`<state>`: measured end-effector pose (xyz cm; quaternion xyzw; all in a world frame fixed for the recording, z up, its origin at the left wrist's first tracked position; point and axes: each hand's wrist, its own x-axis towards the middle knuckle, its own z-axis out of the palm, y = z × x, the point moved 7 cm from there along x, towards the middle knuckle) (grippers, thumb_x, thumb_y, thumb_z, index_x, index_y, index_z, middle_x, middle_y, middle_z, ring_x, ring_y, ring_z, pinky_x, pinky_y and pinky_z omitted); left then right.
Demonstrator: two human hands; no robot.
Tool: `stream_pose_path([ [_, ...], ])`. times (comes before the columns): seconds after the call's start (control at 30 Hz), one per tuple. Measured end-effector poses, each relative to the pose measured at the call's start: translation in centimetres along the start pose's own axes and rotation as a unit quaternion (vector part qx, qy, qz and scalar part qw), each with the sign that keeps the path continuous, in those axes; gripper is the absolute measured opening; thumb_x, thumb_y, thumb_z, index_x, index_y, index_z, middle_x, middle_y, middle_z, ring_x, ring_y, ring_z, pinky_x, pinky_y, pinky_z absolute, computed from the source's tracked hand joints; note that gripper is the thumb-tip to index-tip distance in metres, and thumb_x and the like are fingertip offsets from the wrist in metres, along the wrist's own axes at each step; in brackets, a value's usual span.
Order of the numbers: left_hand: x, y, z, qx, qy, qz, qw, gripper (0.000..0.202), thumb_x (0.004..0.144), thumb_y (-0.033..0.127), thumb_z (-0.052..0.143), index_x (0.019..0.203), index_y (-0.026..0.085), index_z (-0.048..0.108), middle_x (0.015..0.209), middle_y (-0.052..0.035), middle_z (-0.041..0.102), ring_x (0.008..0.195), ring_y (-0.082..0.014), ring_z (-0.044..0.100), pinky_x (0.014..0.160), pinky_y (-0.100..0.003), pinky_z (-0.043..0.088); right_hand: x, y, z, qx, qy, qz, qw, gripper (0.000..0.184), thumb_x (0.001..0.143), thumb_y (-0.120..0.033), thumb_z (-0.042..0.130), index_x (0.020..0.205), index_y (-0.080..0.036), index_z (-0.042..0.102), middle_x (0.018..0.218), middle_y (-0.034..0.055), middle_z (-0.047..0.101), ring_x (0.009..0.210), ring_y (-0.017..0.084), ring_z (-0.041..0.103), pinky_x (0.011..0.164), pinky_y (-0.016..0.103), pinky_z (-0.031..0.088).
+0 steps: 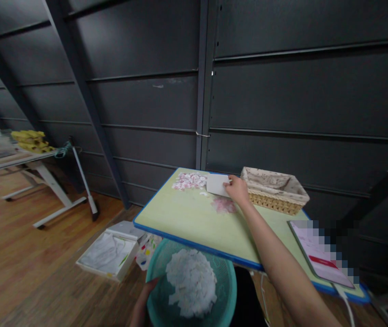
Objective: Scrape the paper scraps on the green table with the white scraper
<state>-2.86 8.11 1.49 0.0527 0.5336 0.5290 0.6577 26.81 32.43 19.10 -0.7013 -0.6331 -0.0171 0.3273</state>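
Note:
My right hand [237, 188] pinches a flat white card [217, 184] by its right end, low over the far part of the pale yellow table [173, 213]. Left of the card lies a heap of small white and pink pieces [190, 180]. A fainter pinkish patch of pieces [223, 205] spreads on the near side of the card. Below the table's front edge, my left hand [146, 295] grips the left rim of a turquoise plastic basket [230, 272]. Inside it is a mound of white paper-like scraps [192, 281]. The left fingers are partly hidden.
A cloth-lined wicker basket [276, 202] stands at the table's back right. Nearer, a tablet [323, 254] with a white cable lies at the right edge. An open white box [107, 252] is on the floor at left. A dark panelled wall [153, 104] rises behind the table.

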Motion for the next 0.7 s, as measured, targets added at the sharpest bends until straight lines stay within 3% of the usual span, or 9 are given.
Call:
stream_pose_path([
  [0.17, 0.6, -0.6, -0.8, -0.033, 0.024, -0.073, 0.996, 0.059, 0.071, 0.019, 0.061, 0.128, 0.01, 0.049, 0.092, -0.0135, 0.077, 0.089, -0.0348, 0.069, 0.085, -0.052, 0.05, 0.2, 0.6, 0.9, 0.074, -0.013, 0.028, 0.997, 0.033, 0.072, -0.026, 0.057, 0.101, -0.013, 0.067, 0.087, 0.0116, 0.071, 0.078, 0.022, 0.065, 0.069, 0.028, 0.045],
  [0.33, -0.3, -0.4, 0.3, -0.018, -0.006, -0.01, 1.0, 0.065, 0.071, 0.021, 0.062, 0.132, 0.008, 0.044, 0.085, -0.0136, 0.077, 0.088, -0.0341, 0.069, 0.085, -0.052, 0.05, 0.3, 1.0, 1.3, 0.147, -0.014, 0.041, 0.988, 0.032, 0.07, -0.026, 0.059, 0.097, -0.013, 0.068, 0.084, 0.0102, 0.071, 0.072, 0.02, 0.064, 0.065, 0.026, 0.045],
  [0.53, -0.4, -0.4, 0.0, 0.003, 0.021, -0.019, 1.0, 0.071, 0.072, 0.022, 0.061, 0.137, 0.005, 0.036, 0.076, -0.0135, 0.077, 0.085, -0.0346, 0.07, 0.083, -0.051, 0.051, 0.2, 1.0, 2.3, 0.215, -0.069, 0.044, 0.973, 0.033, 0.068, -0.024, 0.06, 0.096, -0.01, 0.067, 0.081, 0.0101, 0.07, 0.065, 0.019, 0.062, 0.057, 0.024, 0.042],
  [0.7, -0.1, 0.3, 0.3, -0.025, -0.01, -0.005, 1.0, 0.073, 0.073, 0.022, 0.062, 0.14, 0.022, 0.033, 0.085, -0.0092, 0.078, 0.092, -0.0329, 0.069, 0.083, -0.05, 0.051, 0.0, 0.8, 2.1, 0.179, -0.041, 0.036, 0.982, 0.034, 0.069, -0.025, 0.061, 0.099, -0.011, 0.066, 0.084, 0.0112, 0.07, 0.069, 0.019, 0.062, 0.057, 0.024, 0.041],
])
